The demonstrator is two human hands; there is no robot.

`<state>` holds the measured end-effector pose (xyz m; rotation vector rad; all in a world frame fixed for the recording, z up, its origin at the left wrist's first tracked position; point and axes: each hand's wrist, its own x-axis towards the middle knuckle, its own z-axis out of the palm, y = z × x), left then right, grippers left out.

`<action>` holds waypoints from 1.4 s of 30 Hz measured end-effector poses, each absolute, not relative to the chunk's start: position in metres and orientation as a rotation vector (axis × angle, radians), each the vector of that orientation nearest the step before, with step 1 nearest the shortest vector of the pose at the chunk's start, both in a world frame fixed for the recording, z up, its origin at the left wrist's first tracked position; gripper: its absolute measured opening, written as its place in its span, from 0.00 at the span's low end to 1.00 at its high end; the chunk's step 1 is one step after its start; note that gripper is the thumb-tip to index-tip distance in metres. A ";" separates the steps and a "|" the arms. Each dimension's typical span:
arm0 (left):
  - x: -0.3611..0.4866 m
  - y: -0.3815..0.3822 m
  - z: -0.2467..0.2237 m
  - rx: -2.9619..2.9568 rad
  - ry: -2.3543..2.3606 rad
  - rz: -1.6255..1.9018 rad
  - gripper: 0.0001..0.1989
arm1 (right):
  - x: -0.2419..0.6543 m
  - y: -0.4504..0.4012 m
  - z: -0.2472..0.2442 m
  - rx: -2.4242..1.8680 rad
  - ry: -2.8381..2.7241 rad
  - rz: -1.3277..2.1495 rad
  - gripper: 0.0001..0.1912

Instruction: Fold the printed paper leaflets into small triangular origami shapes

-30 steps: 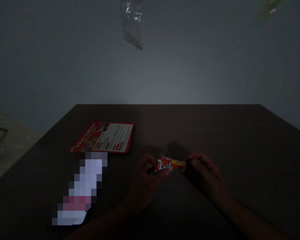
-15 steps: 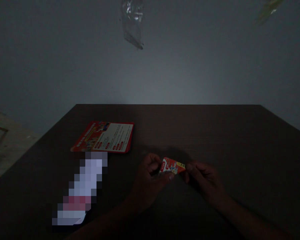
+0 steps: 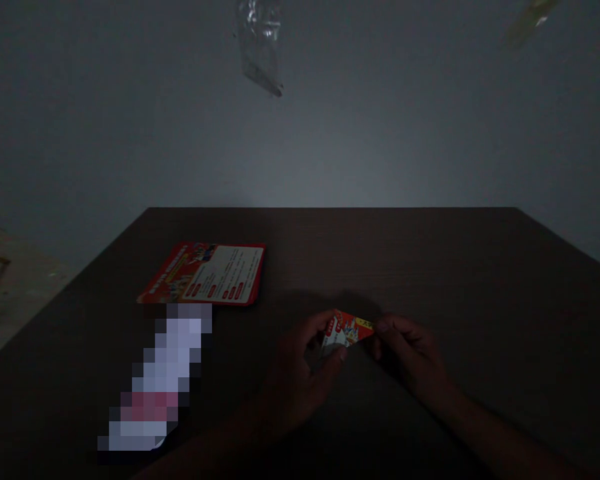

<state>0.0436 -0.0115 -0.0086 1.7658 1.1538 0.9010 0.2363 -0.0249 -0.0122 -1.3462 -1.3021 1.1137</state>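
A small piece of folded printed paper point(image 3: 351, 329), red and white with a yellow strip, is held between my two hands above the dark table. It has a pointed, roughly triangular shape. My left hand point(image 3: 305, 360) grips its left side, thumb along the lower edge and fingers at the top. At the right, my right hand point(image 3: 410, 350) pinches the pointed corner between thumb and fingers. The paper's underside and some fingertips are hidden, and the light is dim.
A red and white printed sheet or booklet point(image 3: 225, 273) lies at the left of the brown table point(image 3: 390, 250). Nearer me is a lit, pixelated oblong point(image 3: 165, 373). On the wall behind hangs a clear plastic bag point(image 3: 260, 47); a yellowish piece point(image 3: 533, 20) is at upper right.
My left hand's fingers have moved up and right to the paper's top edge, and the paper sits slightly turned. My right hand keeps its pinch. The whole view has shifted a little.
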 end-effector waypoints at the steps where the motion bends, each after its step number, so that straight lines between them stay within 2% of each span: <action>1: 0.044 -0.012 -0.008 1.758 1.158 0.899 0.20 | 0.237 -0.025 -0.013 -1.347 -1.303 1.115 0.24; 15: 0.042 -0.009 0.002 1.726 1.225 0.865 0.17 | 0.235 -0.026 -0.011 -1.291 -1.457 1.080 0.24; 42: 0.044 -0.012 -0.008 1.841 1.163 0.936 0.21 | 0.235 -0.027 -0.018 -1.290 -1.511 1.088 0.25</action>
